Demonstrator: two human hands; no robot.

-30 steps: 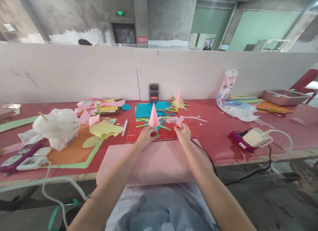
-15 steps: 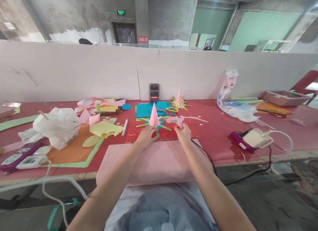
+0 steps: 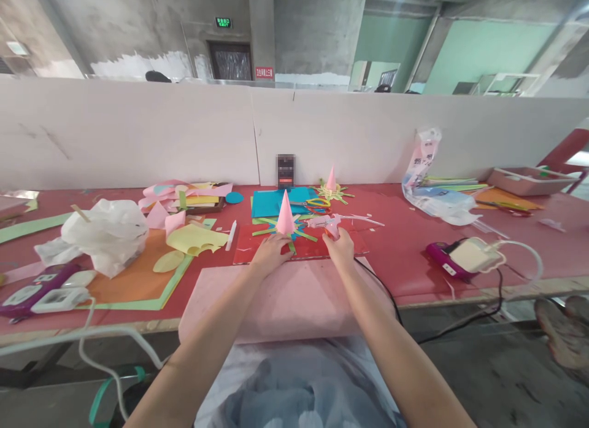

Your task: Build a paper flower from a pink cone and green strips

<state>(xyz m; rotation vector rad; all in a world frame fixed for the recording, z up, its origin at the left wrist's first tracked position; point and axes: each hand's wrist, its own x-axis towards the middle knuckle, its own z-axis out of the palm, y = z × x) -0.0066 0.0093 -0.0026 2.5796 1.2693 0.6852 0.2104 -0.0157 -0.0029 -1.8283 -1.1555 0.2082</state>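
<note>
A pink paper cone (image 3: 285,214) stands upright on a blue and green paper star shape (image 3: 306,233), over a red sheet (image 3: 247,241). My left hand (image 3: 272,251) is at the near left edge of the star, fingers closed against its paper; what they pinch is too small to make out. In my right hand (image 3: 339,245) is a pink glue gun (image 3: 332,222), its nozzle pointing left toward the cone. Behind it are scissors with yellow handles (image 3: 318,203) on blue sheets (image 3: 267,204).
A second pink cone (image 3: 332,180) on a paper star stands near the partition. At left lie paper scraps (image 3: 196,237), a white plastic bag (image 3: 107,231) and a white pen (image 3: 231,236). On the right are a purple power strip (image 3: 448,262) and a pink tray (image 3: 531,181).
Both hands, the cone and the glue gun hold nearly the same places. Shoes have come into view on the floor at the lower right.
</note>
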